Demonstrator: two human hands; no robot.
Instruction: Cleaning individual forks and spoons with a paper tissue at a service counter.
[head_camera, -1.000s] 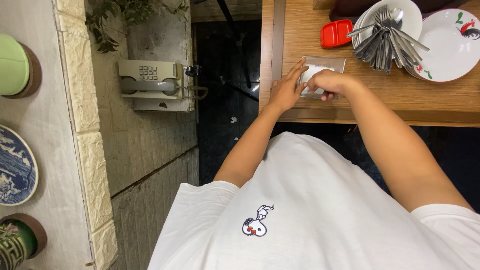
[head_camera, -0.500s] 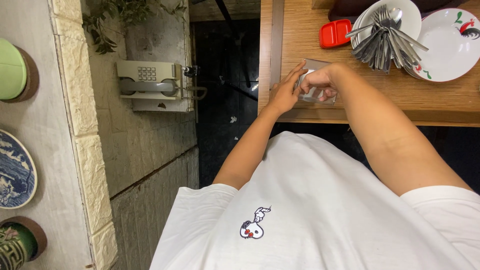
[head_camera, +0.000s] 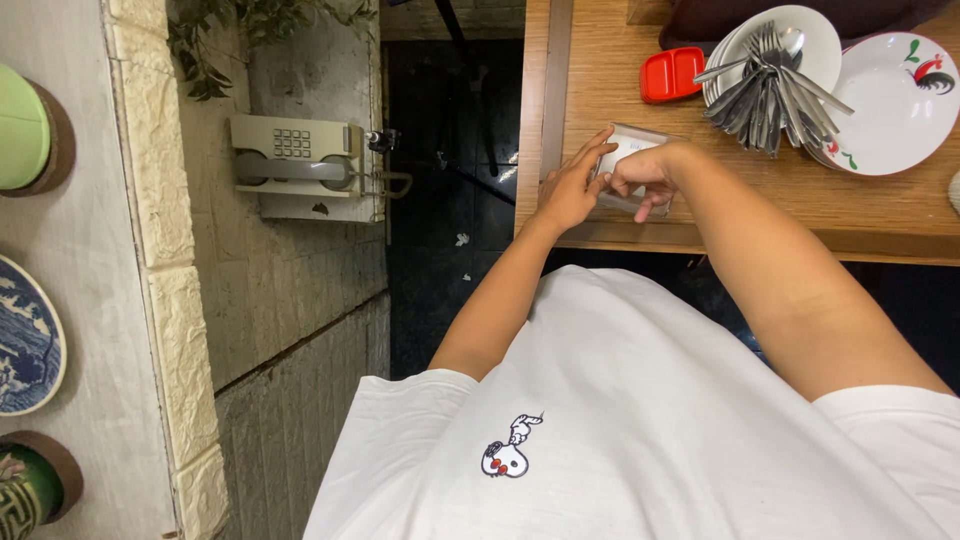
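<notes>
While the left hand (head_camera: 568, 187) steadies it with spread fingers, the right hand (head_camera: 640, 176) pinches the small shiny metal napkin box (head_camera: 626, 150) near the wooden table's (head_camera: 620, 60) front edge; cutlery on white plates (head_camera: 765, 75) lies untouched.

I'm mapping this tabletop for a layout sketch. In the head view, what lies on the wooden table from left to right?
Left hand → small silvery box under the right hand → red dish → bundle of cutlery → rooster-painted white plate.
</notes>
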